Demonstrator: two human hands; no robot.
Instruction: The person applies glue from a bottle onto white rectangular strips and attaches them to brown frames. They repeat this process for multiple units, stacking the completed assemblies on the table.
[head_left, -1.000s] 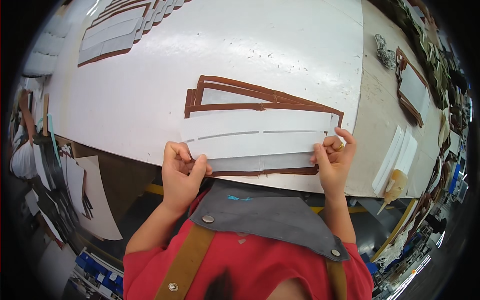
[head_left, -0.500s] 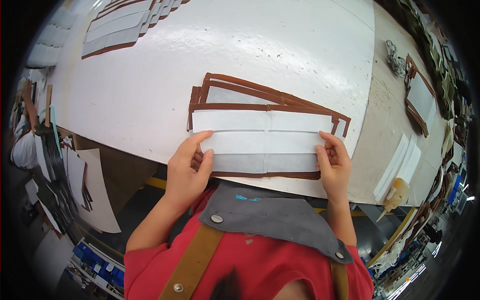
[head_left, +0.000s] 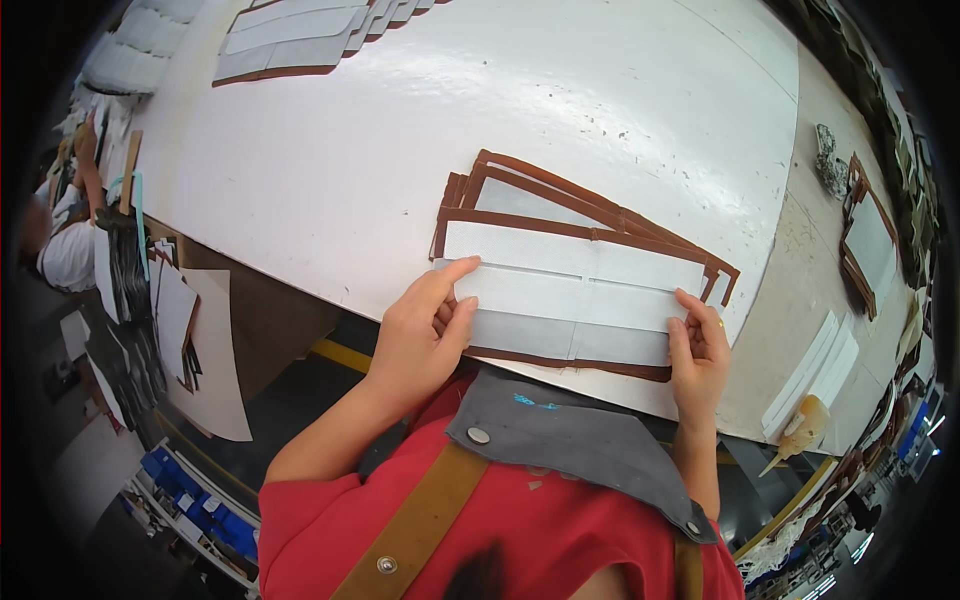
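A flat brown-edged panel (head_left: pixel 520 338) with white and grey facing lies at the table's near edge. Across its middle runs a white strip (head_left: pixel 575 297). My left hand (head_left: pixel 420 325) pinches the strip's left end between thumb and forefinger, its other fingers curled. At the opposite end my right hand (head_left: pixel 702 355) grips it the same way, thumb below and forefinger above. Behind and partly under the panel, more brown-edged panels (head_left: pixel 550 188) lie slightly fanned, mostly covered.
Overlapping brown-edged panels (head_left: pixel 290 55) lie at the far left of the white table (head_left: pixel 560 110). On the right are a panel stack (head_left: pixel 868 250), loose white strips (head_left: pixel 800 375), a yellowish squeeze bottle (head_left: pixel 803 428) and a crumpled grey lump (head_left: pixel 828 165). A co-worker's white sleeve (head_left: pixel 70 255) shows at left.
The view has shifted, so the table and panels appear farther right and slightly turned. Both hands stay at the strip's ends; the strip now sits closer against the upper white band.
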